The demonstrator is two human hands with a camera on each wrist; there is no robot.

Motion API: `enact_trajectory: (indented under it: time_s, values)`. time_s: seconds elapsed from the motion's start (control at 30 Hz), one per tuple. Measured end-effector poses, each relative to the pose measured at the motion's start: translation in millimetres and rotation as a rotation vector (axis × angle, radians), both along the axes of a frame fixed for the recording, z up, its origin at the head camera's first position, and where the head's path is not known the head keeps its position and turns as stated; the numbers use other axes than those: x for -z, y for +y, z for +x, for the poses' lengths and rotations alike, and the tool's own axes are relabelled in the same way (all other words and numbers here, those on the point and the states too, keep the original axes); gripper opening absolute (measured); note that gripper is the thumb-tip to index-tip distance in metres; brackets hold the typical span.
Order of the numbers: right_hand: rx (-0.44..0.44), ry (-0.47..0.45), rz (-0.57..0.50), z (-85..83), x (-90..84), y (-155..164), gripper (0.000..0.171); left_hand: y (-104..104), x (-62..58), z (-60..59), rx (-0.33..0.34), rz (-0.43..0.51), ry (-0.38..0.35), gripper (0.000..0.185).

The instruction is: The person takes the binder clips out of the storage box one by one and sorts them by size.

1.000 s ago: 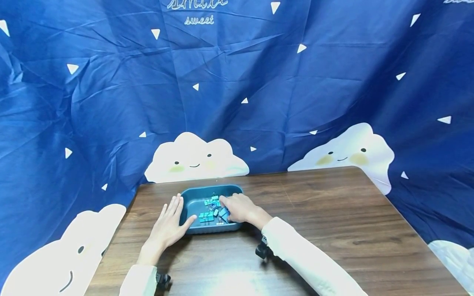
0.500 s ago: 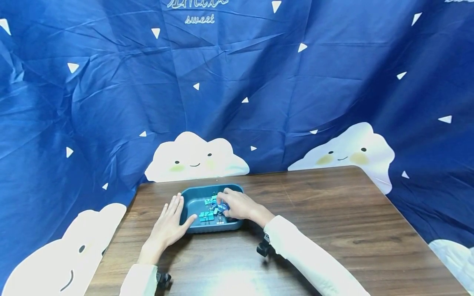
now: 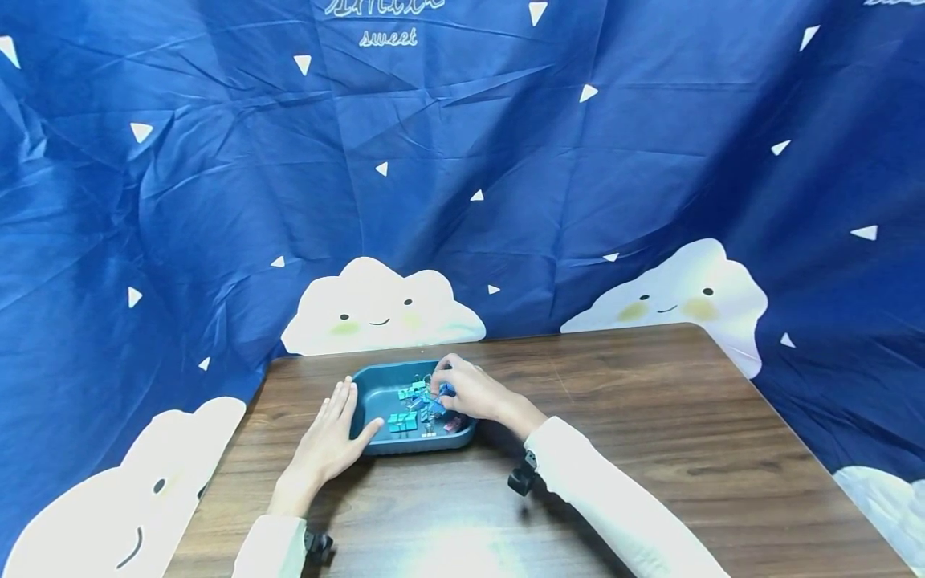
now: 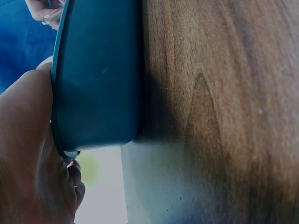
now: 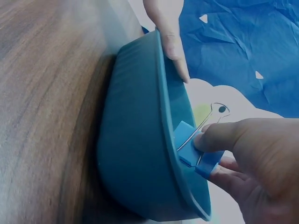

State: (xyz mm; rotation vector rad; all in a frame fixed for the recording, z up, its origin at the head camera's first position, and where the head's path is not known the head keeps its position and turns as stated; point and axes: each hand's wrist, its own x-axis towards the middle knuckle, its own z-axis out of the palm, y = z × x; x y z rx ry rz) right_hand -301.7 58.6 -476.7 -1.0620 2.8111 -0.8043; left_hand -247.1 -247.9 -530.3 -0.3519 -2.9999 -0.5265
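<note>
1. A creased blue backdrop (image 3: 462,112) fills the far side of the room, printed with smiling white clouds and small white triangles.
2. The wood-grain worktop (image 3: 614,417) stretches out before it, a bright patch of glare at its near edge.
3. Two white sleeves (image 3: 607,498) reach in over the worktop.
4. A teal tray (image 3: 419,447) sits on the worktop's far left part, between the hands.
5. The left hand (image 3: 328,433) touches the tray's left rim, fingers straight, thumb spread; its grip is apart.
6. The right hand (image 3: 473,392) is at the tray's right side, its grip clamped on a blue binder clip.
7. That blue binder clip (image 5: 185,150) lies between thumb and fingers, over the tray, wire handles showing.
8. Turquoise clips (image 3: 402,422) lie inside the tray, left of the right hand's grip.
</note>
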Motion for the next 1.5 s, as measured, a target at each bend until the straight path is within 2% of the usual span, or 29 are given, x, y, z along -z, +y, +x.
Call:
enact_trajectory:
  time_s: [0.67, 0.97, 1.2, 1.5]
  values:
    - [0.067, 0.110, -0.161, -7.1, -18.5, 26.5, 0.008, -1.9, 1.1, -2.4, 0.001, 0.003, 0.008, 0.103]
    - [0.101, 0.111, -0.236, -6.4, -22.1, 37.4, 0.010, -6.3, 3.4, 0.5, -0.010, 0.001, 0.014, 0.101]
    - [0.130, 0.160, -0.284, -3.6, -22.7, 60.1, 0.011, -6.2, 5.8, 2.1, -0.008, -0.014, 0.007, 0.102]
    - [0.190, 0.234, -0.327, -8.2, -30.6, 106.7, 0.012, -1.9, 4.3, -1.8, -0.001, -0.001, 0.005, 0.103]
